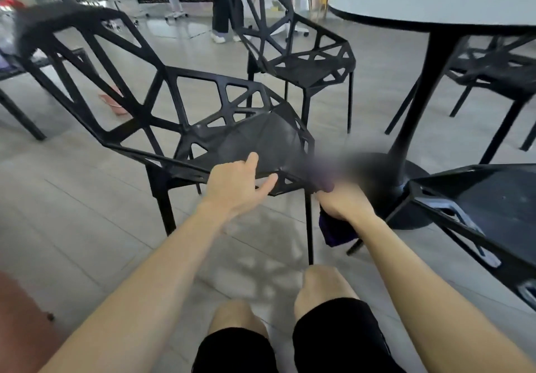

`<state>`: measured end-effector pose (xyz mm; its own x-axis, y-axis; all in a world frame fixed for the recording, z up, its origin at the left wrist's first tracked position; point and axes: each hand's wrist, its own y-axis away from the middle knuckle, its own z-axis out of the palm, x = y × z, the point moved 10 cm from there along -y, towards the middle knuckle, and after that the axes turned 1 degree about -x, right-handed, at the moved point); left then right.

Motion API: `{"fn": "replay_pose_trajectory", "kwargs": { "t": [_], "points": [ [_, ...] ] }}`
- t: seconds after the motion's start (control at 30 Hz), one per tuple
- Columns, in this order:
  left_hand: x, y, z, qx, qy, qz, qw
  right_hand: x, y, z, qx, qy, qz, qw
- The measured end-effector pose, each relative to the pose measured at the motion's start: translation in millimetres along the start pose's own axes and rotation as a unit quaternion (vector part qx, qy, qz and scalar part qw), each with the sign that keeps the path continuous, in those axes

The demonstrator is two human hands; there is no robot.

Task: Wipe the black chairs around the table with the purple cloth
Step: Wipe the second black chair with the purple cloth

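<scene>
so the right hand point(345, 204) is clutching the cloth point(336, 232), fingers curled tight round it, right at the front right corner of the nearest chair point(232, 140), just by the top of that leg. A purple bit is dangling below the fist. The part above is pure blur, so I can't tell how much is actually touching the rim.

The left hand point(235, 184) is resting on the seat's front edge, thumb up on top, index finger stretched along the rim. The fingers are loose and spread, not clamping anything.

What I'd be worrying about:

- The chair is looking light and spindly, and that left hand is only resting on it. A hard swipe at the corner is probably going to skate it across the floor point(87, 213) or twist it.
- The seat and back are all cutouts. A bunched cloth is likely going to skim the top faces and miss the inner edges, or snag in a hole.
- The dangling tail is going to drag on the leg or the floor and pick up grit.

Three more chairs are waiting round the table point(435, 4): one behind point(301, 62), one at right point(478, 198), one tucked under point(493, 68).
</scene>
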<state>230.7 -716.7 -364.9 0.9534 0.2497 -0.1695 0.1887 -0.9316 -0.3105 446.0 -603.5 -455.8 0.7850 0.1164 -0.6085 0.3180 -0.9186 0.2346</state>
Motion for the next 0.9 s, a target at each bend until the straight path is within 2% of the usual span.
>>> {"fn": "replay_pose_trajectory", "kwargs": {
  "t": [0.07,0.17,0.27,0.4,0.47,0.63,0.73,0.9],
  "points": [
    [-23.9,11.9,-6.6,0.035,-0.033,0.059,0.997,2.7,-0.8,-7.8,-0.001,0.005,-0.001,1.0],
    [-46.7,18.1,1.3,0.024,-0.104,0.121,0.987,16.0,-5.5,-7.2,-0.009,0.021,0.022,1.0],
    [-45.3,9.5,4.4,0.023,-0.14,0.128,0.982,30.3,-7.8,2.3,-0.015,0.054,0.048,0.997],
    [-45.2,12.4,7.1,0.01,-0.119,0.118,0.986,46.8,3.5,15.0,-0.03,0.052,0.088,0.994],
    [-45.9,14.5,8.5,-0.025,-0.101,0.09,0.99,46.5,17.9,14.7,-0.048,0.047,0.104,0.992],
    [-34.7,26.3,29.3,-0.18,-0.041,0.017,0.983,28.3,64.9,-15.7,-0.061,0.013,0.126,0.99],
    [-23.4,37.0,28.0,-0.22,-0.013,-0.017,0.975,8.3,87.2,-39.5,-0.065,0.0,0.119,0.991],
    [16.2,54.9,17.5,-0.269,0.028,-0.021,0.963,-1.0,113.4,-70.7,-0.08,-0.002,0.126,0.989]
  ]
}}
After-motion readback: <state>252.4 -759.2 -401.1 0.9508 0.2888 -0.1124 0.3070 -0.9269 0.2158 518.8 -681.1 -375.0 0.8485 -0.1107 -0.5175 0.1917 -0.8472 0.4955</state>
